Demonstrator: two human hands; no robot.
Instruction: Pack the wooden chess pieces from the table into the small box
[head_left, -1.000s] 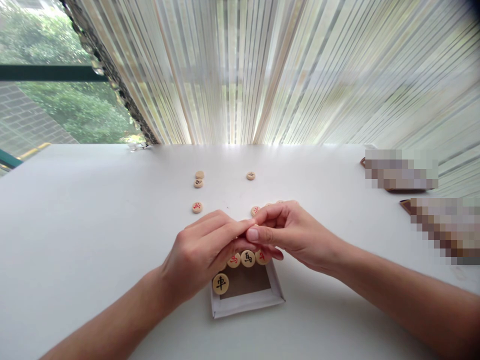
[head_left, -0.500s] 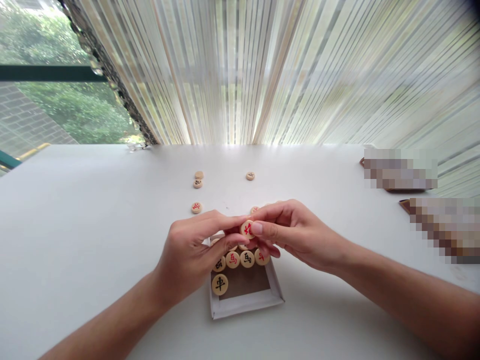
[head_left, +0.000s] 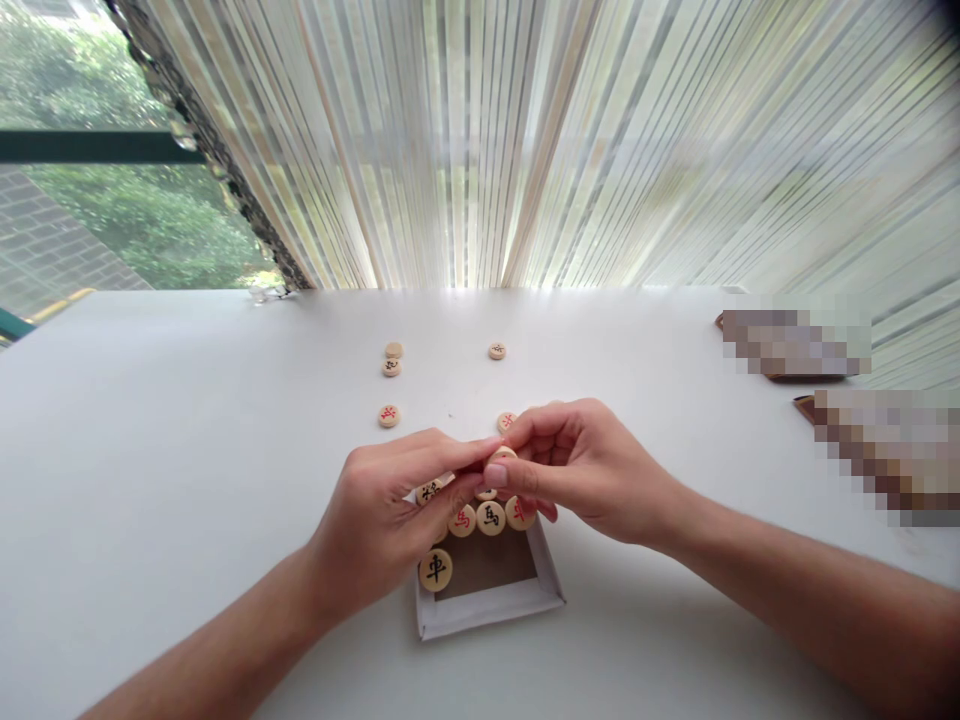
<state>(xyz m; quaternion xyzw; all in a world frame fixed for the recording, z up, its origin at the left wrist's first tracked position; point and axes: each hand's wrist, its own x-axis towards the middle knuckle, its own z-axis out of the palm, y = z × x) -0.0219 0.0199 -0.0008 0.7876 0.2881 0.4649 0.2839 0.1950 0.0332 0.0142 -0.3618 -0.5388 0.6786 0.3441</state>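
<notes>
My left hand (head_left: 390,510) and my right hand (head_left: 574,465) meet above a shallow white box (head_left: 487,605) on the white table. Both pinch one round wooden chess piece (head_left: 501,455) between their fingertips; its face is tilted away from view. Inside the box lie several pieces, among them one with a black character (head_left: 436,569) at the near left and a row of three (head_left: 490,517) behind it. Another piece (head_left: 429,491) shows under my left fingers.
Loose chess pieces lie further back on the table: one with red marking (head_left: 388,416), a pair (head_left: 391,360), one alone (head_left: 497,351), and one by my right knuckles (head_left: 507,422). Blurred brown objects (head_left: 795,345) sit at the right edge. Striped curtains hang behind.
The piece held between both hands showed its red character half a second ago; now it is turned edge-on and lowered slightly. Both hands stay together over the box.
</notes>
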